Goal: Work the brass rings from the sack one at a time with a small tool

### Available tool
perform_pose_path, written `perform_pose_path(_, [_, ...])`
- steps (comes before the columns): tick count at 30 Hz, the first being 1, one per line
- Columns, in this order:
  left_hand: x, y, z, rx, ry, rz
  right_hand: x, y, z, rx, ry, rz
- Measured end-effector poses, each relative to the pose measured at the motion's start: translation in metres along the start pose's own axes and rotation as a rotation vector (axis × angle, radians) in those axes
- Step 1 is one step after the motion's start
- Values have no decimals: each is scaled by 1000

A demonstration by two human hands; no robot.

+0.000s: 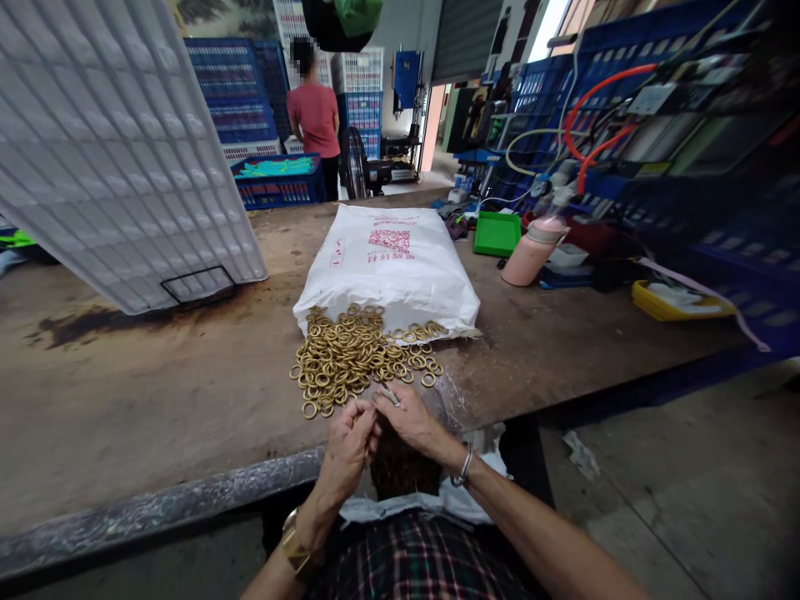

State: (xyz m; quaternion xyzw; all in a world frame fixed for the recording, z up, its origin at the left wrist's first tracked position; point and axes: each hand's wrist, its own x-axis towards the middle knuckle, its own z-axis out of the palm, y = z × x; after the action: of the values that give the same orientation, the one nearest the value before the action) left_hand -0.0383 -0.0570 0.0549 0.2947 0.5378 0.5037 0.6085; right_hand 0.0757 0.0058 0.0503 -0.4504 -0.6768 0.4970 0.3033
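My left hand [353, 437] is closed in a pinch; its fingers hide whatever they hold. Close against it, my right hand [409, 417] grips a small silvery metal tool [390, 394], whose exact kind does not show. The fingertips of both hands meet just in front of a loose pile of brass-coloured rings [337, 354]. These rings spill from the mouth of a white woven sack [387, 267] with red print, lying on the table. Beneath my hands, near my lap, a dark hollow or container [406, 471] shows small brownish pieces, too dim to make out.
A large white ribbed plastic crate [125, 150] stands tilted at the left of the wooden table [206, 392]. On the right are a green tray [497, 233], a pink bottle [531, 254], a yellow tray [678, 302] and hoses. A person [316, 117] stands behind.
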Motion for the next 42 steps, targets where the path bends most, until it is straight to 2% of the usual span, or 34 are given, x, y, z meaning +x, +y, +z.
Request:
perform_pose_path(4, [-5, 4, 6, -47, -18, -12, -5, 2, -10, -16, 30, 62])
perform_pose_path(6, [-6, 5, 9, -43, 3, -17, -10, 3, -16, -126, 32, -19])
perform_pose_path(10, [-6, 3, 12, -13, 19, 9, -23, 5, -22, -388, -83, -252])
perform_pose_path(15, [-7, 0, 16, 65, 34, 2, -28, 13, -22, -578, -68, -309])
perform_pose_path(22, [-7, -1, 17, 215, 69, 107, -30, 14, -22, -719, -69, -254])
perform_pose_path(30, [-11, 3, 18, 217, 80, 98, -32, 3, -22, -799, -69, -220])
perform_pose_path(42, [-10, -3, 14, 197, 68, 99, -32, 6, -21, -768, -85, -257])
